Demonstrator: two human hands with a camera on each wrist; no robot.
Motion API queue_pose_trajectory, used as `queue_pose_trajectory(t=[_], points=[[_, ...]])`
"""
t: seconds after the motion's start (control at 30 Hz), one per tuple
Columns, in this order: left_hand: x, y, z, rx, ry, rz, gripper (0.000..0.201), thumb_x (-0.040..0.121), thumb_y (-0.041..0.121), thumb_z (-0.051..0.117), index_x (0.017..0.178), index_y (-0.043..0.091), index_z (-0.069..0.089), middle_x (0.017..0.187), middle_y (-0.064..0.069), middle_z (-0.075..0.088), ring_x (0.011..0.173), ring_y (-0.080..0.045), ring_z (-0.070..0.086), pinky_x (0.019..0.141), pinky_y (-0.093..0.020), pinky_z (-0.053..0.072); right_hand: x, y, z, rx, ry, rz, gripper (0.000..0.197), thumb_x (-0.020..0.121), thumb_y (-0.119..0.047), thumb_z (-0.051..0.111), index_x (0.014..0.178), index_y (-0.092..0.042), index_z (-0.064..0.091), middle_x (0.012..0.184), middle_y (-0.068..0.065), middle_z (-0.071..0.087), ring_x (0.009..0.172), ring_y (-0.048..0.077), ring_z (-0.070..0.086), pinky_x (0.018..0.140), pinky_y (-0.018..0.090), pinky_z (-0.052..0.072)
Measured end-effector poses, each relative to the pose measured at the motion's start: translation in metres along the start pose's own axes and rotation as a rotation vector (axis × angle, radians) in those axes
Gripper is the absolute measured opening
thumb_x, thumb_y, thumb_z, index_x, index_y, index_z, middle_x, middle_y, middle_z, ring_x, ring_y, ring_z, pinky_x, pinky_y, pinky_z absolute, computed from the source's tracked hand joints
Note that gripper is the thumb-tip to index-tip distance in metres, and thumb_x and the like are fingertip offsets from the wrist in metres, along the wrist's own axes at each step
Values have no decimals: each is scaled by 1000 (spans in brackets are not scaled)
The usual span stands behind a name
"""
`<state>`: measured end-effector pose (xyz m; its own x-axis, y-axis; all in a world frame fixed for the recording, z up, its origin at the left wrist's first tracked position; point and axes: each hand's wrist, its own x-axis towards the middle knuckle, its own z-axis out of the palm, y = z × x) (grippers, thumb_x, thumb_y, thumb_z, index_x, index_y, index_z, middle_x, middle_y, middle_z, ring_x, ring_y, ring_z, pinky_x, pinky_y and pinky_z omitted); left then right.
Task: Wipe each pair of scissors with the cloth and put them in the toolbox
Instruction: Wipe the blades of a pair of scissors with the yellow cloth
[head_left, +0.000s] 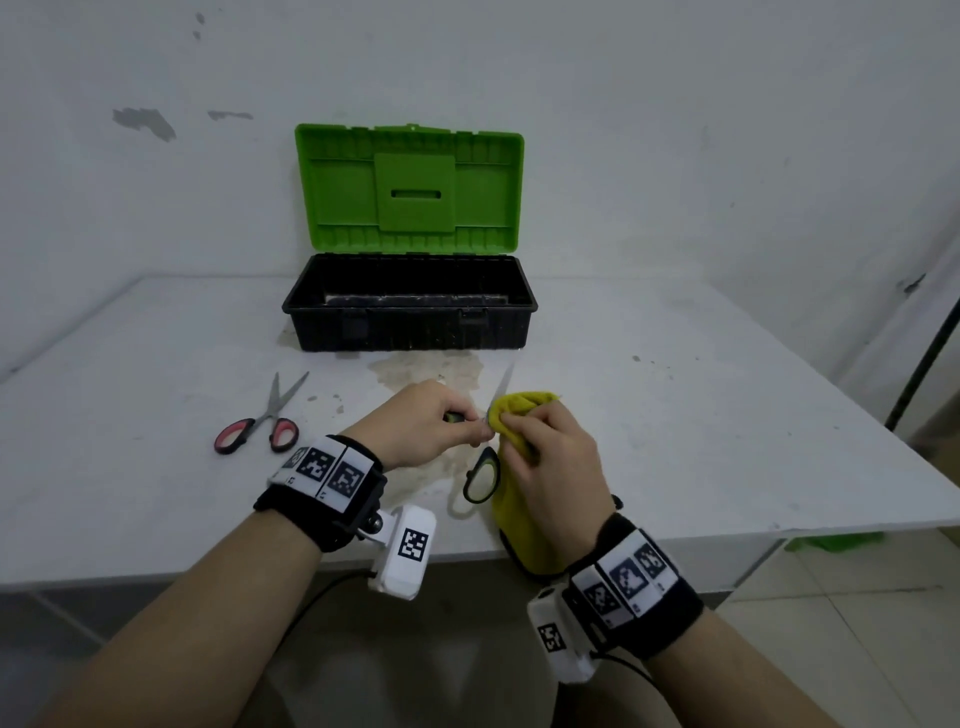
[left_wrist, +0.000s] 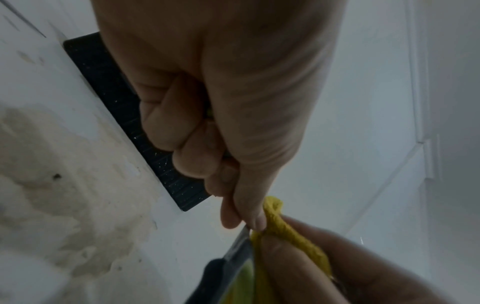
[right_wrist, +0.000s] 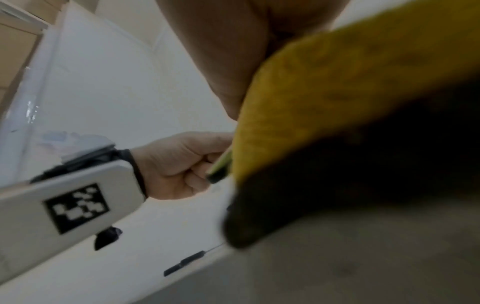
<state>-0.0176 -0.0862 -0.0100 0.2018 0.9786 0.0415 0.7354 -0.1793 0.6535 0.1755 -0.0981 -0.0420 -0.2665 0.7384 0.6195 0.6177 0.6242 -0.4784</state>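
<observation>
Presently the green-handled scissors (head_left: 483, 470) are held at the lower centre of the head view, opened wide: one handle is gripped in the curled left hand (head_left: 426, 423), the other handle loop hangs free below, and a blade tip points up toward the toolbox (head_left: 410, 322). The yellow cloth (head_left: 519, 410) is pinched round a blade by the right hand (head_left: 550, 457), its tail draped over the near edge of the surface (head_left: 675, 415). The wiping of this pair is judged to be under way. A second pair, the red-handled scissors (head_left: 260, 428), lies untouched at left of centre, well apart from the hands. The toolbox stands open at upper centre; nothing can be made out inside it, so both placements appear to be left.

Only in the left wrist view is the pinch seen closely, the blade (left_wrist: 240, 242) emerging between fingertip and cloth. From the right wrist view, mostly blocked by cloth, the left hand's curl round the green handle (right_wrist: 221, 166) is shown from below.
</observation>
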Motion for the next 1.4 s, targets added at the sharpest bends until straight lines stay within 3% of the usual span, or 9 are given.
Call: queue_pose_trajectory(t=[0.23, 0.33, 0.43, 0.63, 0.73, 0.97, 1.07, 1.27, 1.4], points=[[-5, -5, -7, -53, 18, -35, 27, 89, 49, 69, 76, 27, 76, 64, -2, 62, 55, -12, 50, 56, -29, 42, 26, 30, -22, -20, 182, 183, 22, 84, -11, 70, 106, -10, 73, 90, -1, 53, 79, 9, 48, 76, 14, 36], [-3, -4, -7, -111, 24, -79, 27, 90, 46, 69, 74, 24, 75, 55, 4, 53, 49, -14, 43, 49, -28, 36, 23, 21, -29, -1, 278, 103, 21, 83, -8, 70, 104, -8, 73, 91, 2, 55, 79, 5, 46, 78, 10, 39], [1, 2, -4, -89, 21, -67, 26, 92, 42, 69, 74, 24, 74, 45, 10, 47, 41, -6, 37, 45, -21, 32, 10, 2, -14, 3, 143, -26, 24, 82, -11, 72, 106, -11, 72, 92, 1, 55, 78, 6, 48, 77, 10, 40], [-3, 3, 2, -35, 12, -20, 25, 90, 45, 69, 76, 26, 76, 67, 0, 68, 56, -4, 51, 58, -24, 41, 2, 9, 4, -13, -34, -4, 26, 85, -17, 69, 111, -16, 71, 94, -2, 52, 79, 12, 54, 73, 27, 49], [-7, 1, -1, -37, 10, -16, 27, 90, 45, 69, 76, 23, 75, 60, 4, 63, 49, -1, 46, 54, -17, 38, 11, 22, -5, -39, 12, 72, 25, 86, -16, 68, 111, -14, 71, 95, 0, 53, 82, 15, 54, 76, 24, 43], [-10, 8, -11, -157, -43, -81, 25, 89, 46, 70, 77, 25, 74, 60, 1, 57, 54, -18, 46, 53, -31, 40, 30, 65, -37, -55, 107, 315, 23, 92, -27, 62, 104, -12, 74, 88, -2, 53, 77, 11, 49, 66, 4, 30], [-9, 9, -12, -181, -42, -133, 14, 89, 41, 72, 89, 27, 69, 79, -3, 65, 61, -16, 52, 56, -30, 44, 31, 62, -39, -19, 126, 305, 20, 91, -27, 64, 103, -15, 74, 89, 0, 57, 79, 11, 51, 67, 7, 31], [-14, 5, -7, -353, -1, -188, 10, 92, 14, 69, 101, 11, 67, 81, -9, 72, 60, -13, 58, 54, -23, 48, 24, 60, -30, 18, 110, 308, 19, 91, -30, 64, 103, -18, 74, 91, -2, 59, 83, 10, 54, 69, 10, 33], [-16, 0, -6, -580, 93, -195, 17, 86, 14, 76, 100, 6, 72, 92, -11, 77, 76, -15, 69, 71, -26, 52, 24, 58, -31, 42, 123, 310, 19, 90, -30, 65, 102, -19, 74, 91, -2, 60, 83, 10, 55, 71, 13, 34]])
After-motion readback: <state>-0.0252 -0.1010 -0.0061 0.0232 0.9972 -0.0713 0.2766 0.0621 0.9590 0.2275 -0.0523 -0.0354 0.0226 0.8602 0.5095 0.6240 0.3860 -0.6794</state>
